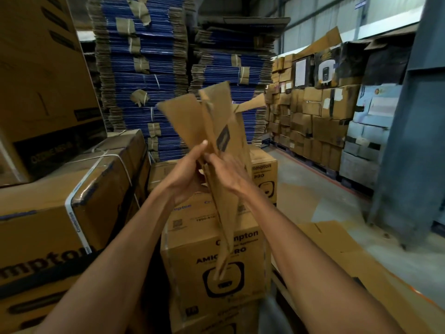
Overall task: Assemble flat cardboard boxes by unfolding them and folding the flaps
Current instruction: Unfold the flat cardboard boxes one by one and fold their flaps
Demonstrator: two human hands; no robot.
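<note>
A flat brown cardboard box (218,131) stands upright in front of me, seen almost edge-on, its top flaps splayed apart and its lower end hanging down to about chest height. My left hand (186,172) grips its left side at mid-height, thumb pointing up along the board. My right hand (225,169) holds the right side at the same level, fingers curled over the edge. The two hands nearly touch. Motion blur softens the flaps.
An assembled printed carton (212,259) stands directly below the hands, another behind it (263,175). Strapped cartons (72,201) are stacked at left. Tall piles of flat blue-edged boxes (144,68) rise behind. Loaded pallets (313,121) line the right; flat cardboard (337,242) lies on the floor.
</note>
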